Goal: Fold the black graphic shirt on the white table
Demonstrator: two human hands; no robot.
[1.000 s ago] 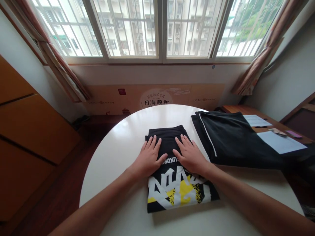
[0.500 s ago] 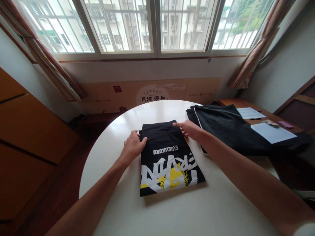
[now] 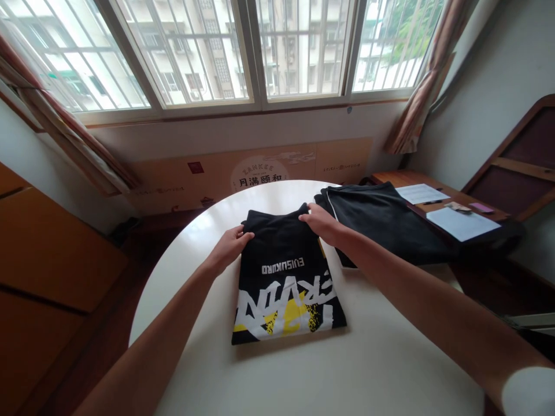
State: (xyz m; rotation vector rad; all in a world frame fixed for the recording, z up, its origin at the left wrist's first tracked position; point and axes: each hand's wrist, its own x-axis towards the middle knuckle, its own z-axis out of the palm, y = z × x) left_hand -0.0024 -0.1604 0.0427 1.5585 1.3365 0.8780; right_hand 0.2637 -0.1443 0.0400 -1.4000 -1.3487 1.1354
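A folded black T-shirt (image 3: 284,271) with white and yellow lettering lies in the middle of a round white table (image 3: 208,358). My left hand (image 3: 229,245) pinches the shirt's far left corner, fingers closed on the cloth. My right hand (image 3: 321,222) grips the far right corner in the same way. The far edge of the shirt is lifted slightly off the table between the two hands.
Folded black trousers (image 3: 381,222) with a white stripe lie at the table's right, reaching onto a wooden side table (image 3: 401,176) with papers (image 3: 462,222). A printed cardboard panel (image 3: 260,173) stands under the window. A wooden cabinet (image 3: 47,266) is on the left.
Both hands left the middle of the shirt, where they lay flat, and went to its far corners, closing on them. The far edge has risen a little.
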